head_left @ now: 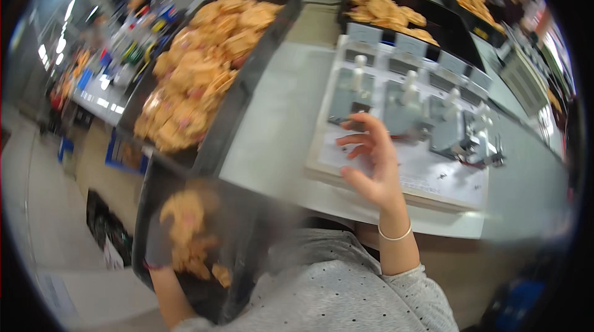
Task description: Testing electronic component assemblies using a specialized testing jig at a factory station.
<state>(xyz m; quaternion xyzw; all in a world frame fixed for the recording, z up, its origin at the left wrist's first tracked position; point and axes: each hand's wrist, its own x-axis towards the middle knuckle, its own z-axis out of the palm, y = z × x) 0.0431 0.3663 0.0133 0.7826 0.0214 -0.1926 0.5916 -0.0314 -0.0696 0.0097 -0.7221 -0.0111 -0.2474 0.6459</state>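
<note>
My right hand (376, 162) hovers over the near left part of a white fixture board (328, 152), its fingers curved and apart with nothing between them. The board carries a row of grey metal blocks (402, 106) with upright white posts (409, 81); the nearest block lies just beyond my fingertips. My left arm (170, 292) reaches into a black bin (238, 208) at my lap's left, beside loose tan pieces (185, 217). Blur smears that hand, so its fingers and anything in them cannot be made out.
A long black tray (232, 115) heaped with tan, irregular pieces (204, 60) stands left on the grey table (278, 103). More black trays (455, 35) of such pieces are behind the board. A pale ridged box (523, 78) sits at right. Cluttered benches fill the far left.
</note>
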